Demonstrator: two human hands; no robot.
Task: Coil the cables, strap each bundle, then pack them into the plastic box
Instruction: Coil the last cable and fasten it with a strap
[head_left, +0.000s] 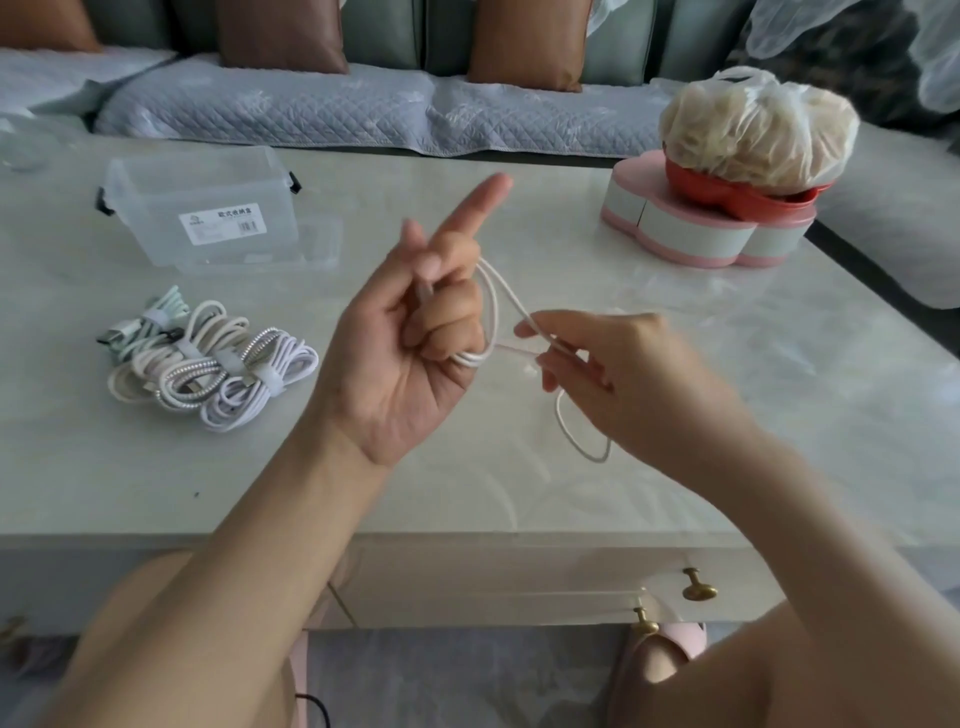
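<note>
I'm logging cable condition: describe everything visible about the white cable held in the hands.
The white cable is thin, smooth, plastic-looking. A few loops wrap the curled fingers of the left hand, a greyish plug end showing beside its thumb. The right hand pinches the next stretch; the tail hangs below it in a curve.

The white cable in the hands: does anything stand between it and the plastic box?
Nothing visible does. The white cable is held above the table; the plastic box stands far left, only tabletop between. The strapped bundles lie nearer, beside that path.
</note>
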